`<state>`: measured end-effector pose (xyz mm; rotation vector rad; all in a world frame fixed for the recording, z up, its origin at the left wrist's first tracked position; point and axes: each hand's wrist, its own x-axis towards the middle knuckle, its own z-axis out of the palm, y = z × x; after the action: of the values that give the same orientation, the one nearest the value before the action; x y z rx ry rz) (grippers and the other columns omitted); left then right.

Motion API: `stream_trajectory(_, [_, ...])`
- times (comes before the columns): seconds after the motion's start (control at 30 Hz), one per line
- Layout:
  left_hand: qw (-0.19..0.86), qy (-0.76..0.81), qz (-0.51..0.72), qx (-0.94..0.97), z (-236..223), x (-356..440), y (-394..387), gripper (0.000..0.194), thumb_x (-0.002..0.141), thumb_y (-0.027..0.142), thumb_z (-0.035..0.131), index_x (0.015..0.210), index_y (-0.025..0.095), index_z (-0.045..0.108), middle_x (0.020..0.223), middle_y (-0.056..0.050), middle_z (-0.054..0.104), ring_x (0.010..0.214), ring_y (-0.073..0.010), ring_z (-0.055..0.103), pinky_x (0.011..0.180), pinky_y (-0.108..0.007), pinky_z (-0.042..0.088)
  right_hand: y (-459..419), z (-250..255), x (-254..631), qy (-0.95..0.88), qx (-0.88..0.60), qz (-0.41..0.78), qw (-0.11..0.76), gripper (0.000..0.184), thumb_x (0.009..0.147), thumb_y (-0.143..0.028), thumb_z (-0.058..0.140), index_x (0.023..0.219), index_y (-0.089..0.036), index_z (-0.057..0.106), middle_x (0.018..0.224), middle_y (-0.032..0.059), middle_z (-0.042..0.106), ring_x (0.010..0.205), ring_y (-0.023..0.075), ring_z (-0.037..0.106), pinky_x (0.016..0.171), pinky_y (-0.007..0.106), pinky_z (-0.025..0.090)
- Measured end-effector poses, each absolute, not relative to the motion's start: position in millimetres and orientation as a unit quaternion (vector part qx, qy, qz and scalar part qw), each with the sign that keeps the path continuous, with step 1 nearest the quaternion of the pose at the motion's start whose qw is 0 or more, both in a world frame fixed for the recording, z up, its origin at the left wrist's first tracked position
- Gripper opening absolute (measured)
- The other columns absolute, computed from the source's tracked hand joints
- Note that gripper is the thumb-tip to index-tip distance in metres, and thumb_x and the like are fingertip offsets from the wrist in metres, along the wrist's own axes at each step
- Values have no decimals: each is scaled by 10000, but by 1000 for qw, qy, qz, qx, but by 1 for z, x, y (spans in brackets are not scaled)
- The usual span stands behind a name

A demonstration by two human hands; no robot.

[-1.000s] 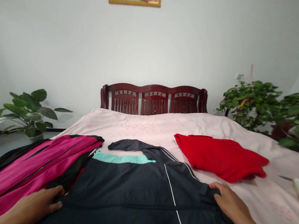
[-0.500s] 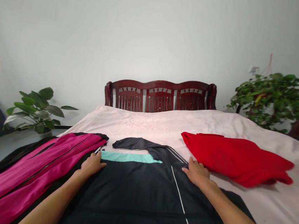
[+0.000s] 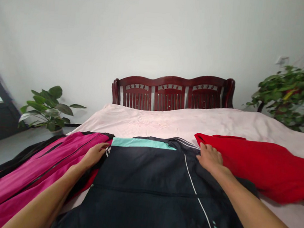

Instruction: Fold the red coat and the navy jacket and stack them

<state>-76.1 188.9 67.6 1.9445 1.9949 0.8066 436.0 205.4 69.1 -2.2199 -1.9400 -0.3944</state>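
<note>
Two bare hands rest on a navy track jacket (image 3: 145, 185) spread on a bed, its teal band at the far end. The left hand (image 3: 94, 155) sits at the jacket's left edge, and the right hand (image 3: 209, 158) on its right shoulder; the fingers (image 3: 201, 147) of both lie bunched on the cloth, whether gripping it cannot be told. One magenta garment (image 3: 36, 164) lies just left, one red garment (image 3: 267, 168) right, both touching the jacket. Beyond stand one dark wooden headboard (image 3: 172, 94) and two leafy plants (image 3: 49, 107) (image 3: 290, 95).
</note>
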Motion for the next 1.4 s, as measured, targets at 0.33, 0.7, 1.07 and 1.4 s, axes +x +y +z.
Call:
stream_trajectory(0.33, [-145, 628, 43, 763, 8, -125, 143, 549, 896, 135, 367, 1399, 258, 550, 1444, -61, 564, 1357, -355, 437, 1066, -538, 361, 172, 50, 493, -646, -729, -176, 142, 455, 941, -200, 364, 1349, -211, 566, 1347, 91, 619, 1277, 260, 514, 1071, 420, 382])
stream_trajectory(0.7, [-210, 702, 32, 680, -8, -91, 164, 513, 937, 234, 362, 1421, 168, 519, 1445, -132, 543, 1388, -402, 371, 1110, -575, 293, 189, 45, 526, -642, -764, -64, 12, 532, 941, -417, 439, 1471, -393, 401, 1583, 39, 338, 1419, 327, 312, 1070, 617, 318])
stream_trajectory(1.07, [-105, 645, 88, 751, -58, -57, 127, 567, 948, 384, 240, 1478, 299, 425, 1573, -58, 393, 1461, -258, 325, 1103, -512, 371, 222, 26, 497, -708, -694, -123, -55, 495, 843, -156, 471, 1298, -272, 629, 1658, 79, 105, 1492, 399, 15, 1025, 797, 11])
stream_trajectory(1.4, [-94, 641, 97, 756, -49, -64, 123, 540, 978, 402, 250, 1488, 305, 401, 1567, -46, 404, 1441, -247, 365, 1137, -510, 337, 231, 16, 587, -654, -730, -188, -72, 529, 903, -108, 329, 1274, -324, 639, 1650, 19, 162, 1503, 340, 46, 1019, 810, 74])
